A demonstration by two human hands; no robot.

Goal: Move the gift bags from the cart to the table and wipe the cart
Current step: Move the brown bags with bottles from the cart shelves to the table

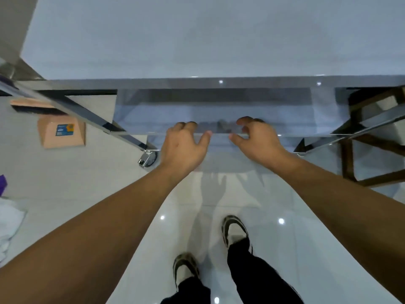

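Gripping the near rail of the cart [219, 134], the left hand [184, 148] and right hand [256, 141] curl their fingers over it. Its grey top shelf [197, 40] lies bare; a cardboard box [62, 131] sits on the floor to the left.

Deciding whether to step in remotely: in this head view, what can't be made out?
- Gift bags: none in view; the cart top shows bare.
- Left hand, right hand: fingertips curl over the near rail, blurred; grip unclear.
- Brown box label: too small.
- White cloth: cut off by left edge.
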